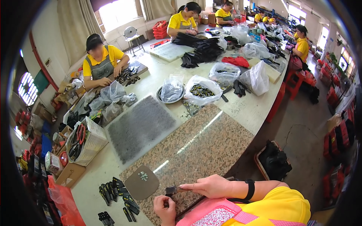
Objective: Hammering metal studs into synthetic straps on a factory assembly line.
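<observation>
My right hand (213, 186) grips the handle of what looks like a small hammer (171, 190), its dark head pointing left and its index finger laid along the handle. Just below that head, my left hand (164, 208) is closed with curled fingers; whatever is in it is hidden. Both hands are over the near edge of a speckled brown granite slab (215, 139). Left of them, a rounded brown pad (141, 192) bears several small silver rings (143, 176). Black straps with yellow marks (109, 191) lie in piles beside the slab.
A dark grey mat (139, 126) lies beyond the slab. Behind it stand a metal bowl (170, 98) and an open bag of small parts (203, 90). A box with red-handled scissors (92, 141) is at left. Co-workers sit along the table; a crate (273, 162) is on the floor.
</observation>
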`<action>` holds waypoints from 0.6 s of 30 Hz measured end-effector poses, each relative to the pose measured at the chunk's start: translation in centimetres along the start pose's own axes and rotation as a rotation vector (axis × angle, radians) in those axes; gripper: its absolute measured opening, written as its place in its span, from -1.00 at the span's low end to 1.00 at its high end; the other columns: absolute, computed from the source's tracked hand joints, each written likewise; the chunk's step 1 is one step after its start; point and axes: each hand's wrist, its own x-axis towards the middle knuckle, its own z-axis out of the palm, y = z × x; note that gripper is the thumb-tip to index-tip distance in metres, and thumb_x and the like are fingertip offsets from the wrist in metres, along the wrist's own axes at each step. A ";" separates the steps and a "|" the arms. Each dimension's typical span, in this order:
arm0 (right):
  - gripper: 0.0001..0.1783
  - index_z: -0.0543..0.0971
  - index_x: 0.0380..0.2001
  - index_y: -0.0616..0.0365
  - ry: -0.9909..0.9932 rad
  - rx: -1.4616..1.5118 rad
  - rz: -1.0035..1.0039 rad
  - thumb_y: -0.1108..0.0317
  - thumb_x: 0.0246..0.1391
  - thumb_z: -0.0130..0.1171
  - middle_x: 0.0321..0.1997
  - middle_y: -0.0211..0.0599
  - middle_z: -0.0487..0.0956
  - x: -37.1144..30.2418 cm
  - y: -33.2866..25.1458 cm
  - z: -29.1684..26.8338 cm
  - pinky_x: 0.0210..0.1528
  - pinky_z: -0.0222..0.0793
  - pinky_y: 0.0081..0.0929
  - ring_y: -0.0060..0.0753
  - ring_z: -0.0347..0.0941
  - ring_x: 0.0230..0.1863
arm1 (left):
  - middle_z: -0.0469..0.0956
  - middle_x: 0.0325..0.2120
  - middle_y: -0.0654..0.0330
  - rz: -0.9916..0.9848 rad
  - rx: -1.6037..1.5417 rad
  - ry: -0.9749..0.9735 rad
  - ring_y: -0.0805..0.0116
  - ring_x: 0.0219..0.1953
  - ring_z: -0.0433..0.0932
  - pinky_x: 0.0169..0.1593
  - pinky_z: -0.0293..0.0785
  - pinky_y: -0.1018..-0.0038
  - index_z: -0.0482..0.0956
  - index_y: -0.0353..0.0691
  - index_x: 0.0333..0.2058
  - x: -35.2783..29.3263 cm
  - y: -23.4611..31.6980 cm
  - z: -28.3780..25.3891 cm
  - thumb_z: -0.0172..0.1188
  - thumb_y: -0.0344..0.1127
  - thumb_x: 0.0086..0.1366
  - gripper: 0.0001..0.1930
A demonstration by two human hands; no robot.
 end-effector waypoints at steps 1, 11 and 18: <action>-0.38 0.27 0.38 -0.55 -0.018 0.007 0.006 0.12 0.27 0.08 -0.50 -0.32 0.45 0.1 0.1 0.1 -0.54 0.50 -0.25 -0.17 0.51 -0.57 | 0.47 -0.47 0.16 -0.017 0.002 0.003 0.35 -0.50 0.46 -0.45 0.40 0.49 0.52 -0.27 -0.46 0.0 0.0 0.0 0.25 -0.61 -0.02 -0.86; -0.40 0.49 0.25 -0.31 0.069 0.093 0.068 0.31 0.12 0.26 -0.53 -0.29 0.39 0.9 -0.1 -0.9 -0.49 0.41 -0.28 -0.18 0.45 -0.55 | 0.52 -0.42 0.23 -0.119 -0.108 0.036 0.58 -0.53 0.49 -0.45 0.42 0.64 0.62 -0.31 -0.40 2.5 0.3 -0.7 0.31 -0.62 0.08 -0.89; -0.40 0.49 0.26 -0.30 0.051 0.114 0.068 0.35 0.13 0.24 -0.54 -0.28 0.38 0.8 -0.3 -0.2 -0.49 0.40 -0.29 -0.18 0.43 -0.56 | 0.53 -0.44 0.23 -0.029 0.035 0.008 0.45 -0.54 0.52 -0.45 0.46 0.53 0.64 -0.26 -0.39 1.9 -0.3 -0.6 0.36 -0.57 0.05 -0.86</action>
